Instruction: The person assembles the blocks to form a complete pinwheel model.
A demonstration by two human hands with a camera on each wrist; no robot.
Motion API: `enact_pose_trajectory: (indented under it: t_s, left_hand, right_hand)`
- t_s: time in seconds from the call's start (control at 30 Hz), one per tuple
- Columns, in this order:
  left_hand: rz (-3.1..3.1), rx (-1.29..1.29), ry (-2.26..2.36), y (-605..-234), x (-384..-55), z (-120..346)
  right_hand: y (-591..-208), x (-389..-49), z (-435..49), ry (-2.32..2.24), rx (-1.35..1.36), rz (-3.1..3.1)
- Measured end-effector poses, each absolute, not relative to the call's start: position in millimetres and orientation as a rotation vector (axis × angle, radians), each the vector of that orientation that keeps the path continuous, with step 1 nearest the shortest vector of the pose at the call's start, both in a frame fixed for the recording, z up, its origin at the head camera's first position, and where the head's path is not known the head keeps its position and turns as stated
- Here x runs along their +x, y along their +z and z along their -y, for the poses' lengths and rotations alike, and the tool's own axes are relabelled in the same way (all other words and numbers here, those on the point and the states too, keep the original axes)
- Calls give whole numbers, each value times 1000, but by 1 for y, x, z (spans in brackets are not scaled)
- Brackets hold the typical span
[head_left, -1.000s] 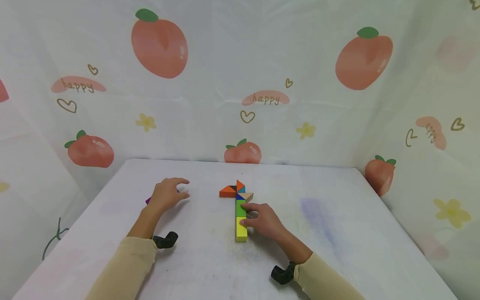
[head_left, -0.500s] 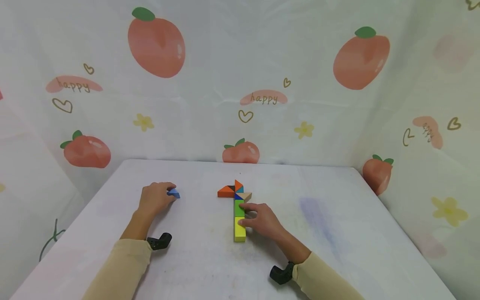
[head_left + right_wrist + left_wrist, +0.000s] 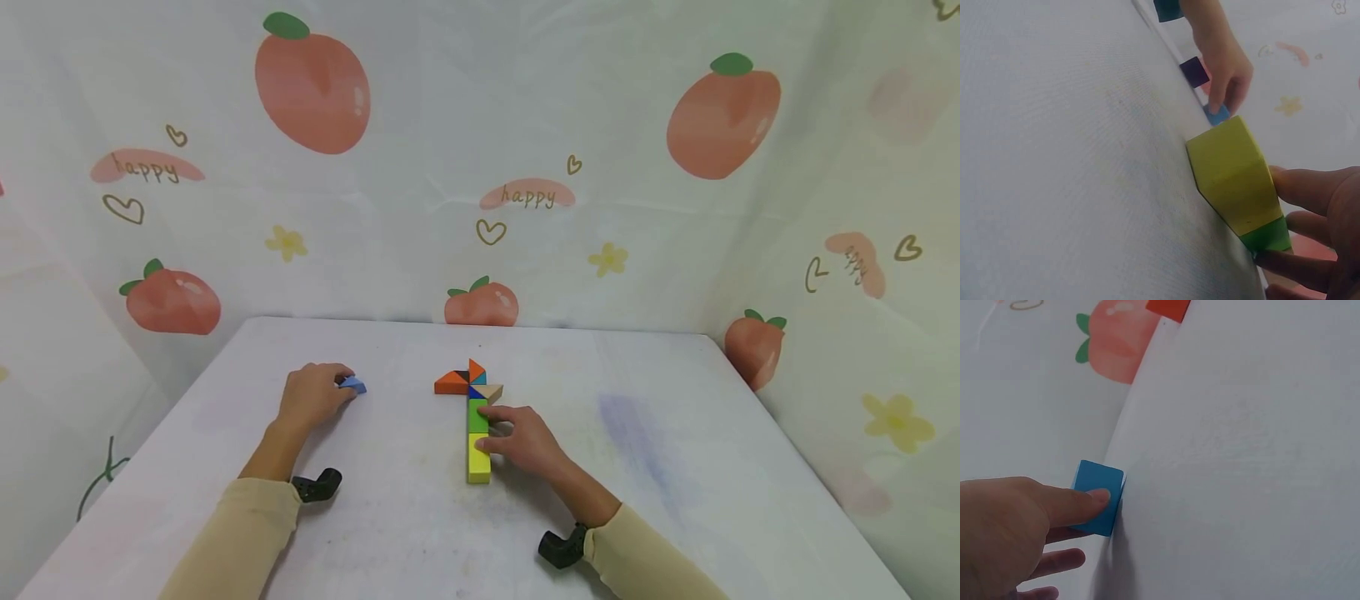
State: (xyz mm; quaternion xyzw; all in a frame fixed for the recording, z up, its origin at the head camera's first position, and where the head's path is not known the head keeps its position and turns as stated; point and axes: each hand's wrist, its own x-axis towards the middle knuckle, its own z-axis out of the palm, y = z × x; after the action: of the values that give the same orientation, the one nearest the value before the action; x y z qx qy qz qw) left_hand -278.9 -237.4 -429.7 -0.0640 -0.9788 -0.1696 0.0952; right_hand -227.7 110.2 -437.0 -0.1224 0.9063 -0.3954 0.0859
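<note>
My left hand [image 3: 311, 393] pinches a blue triangular block [image 3: 355, 384] between thumb and fingers at the table's left side. In the left wrist view the thumb lies on the flat rectangular face of this blue block [image 3: 1092, 472]. A row of blocks runs along the middle: yellow [image 3: 478, 464], then green [image 3: 477, 414], then a small dark blue triangle [image 3: 476, 392]. With relaxed fingers, my right hand [image 3: 531, 442] touches the row, the thumb at the yellow block and the index finger at the green one. Its other fingers show near the green block [image 3: 1267, 235].
At the row's far end stand orange triangular blocks [image 3: 451, 384] and a natural wood triangle [image 3: 490, 392]. A purple block [image 3: 1195, 72] sits by the left hand in the right wrist view, hidden in the head view. A patterned cloth hangs behind the white table [image 3: 637, 533].
My left hand has drawn back left, gripped the blue triangular block and shifted slightly right with it. The right hand stays at the yellow and green blocks.
</note>
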Motion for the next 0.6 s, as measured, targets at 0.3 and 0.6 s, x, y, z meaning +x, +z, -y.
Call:
enact_pose_trajectory:
  t_s: [0.3, 0.6]
  left_hand:
    - [2876, -245, -532, -425, -276, 221]
    - [2824, -280, -577, -417, -271, 204]
  right_hand:
    - [-437, -228, -110, -1162, -345, -2711]
    - [-436, -227, -111, -1190, -370, -2701]
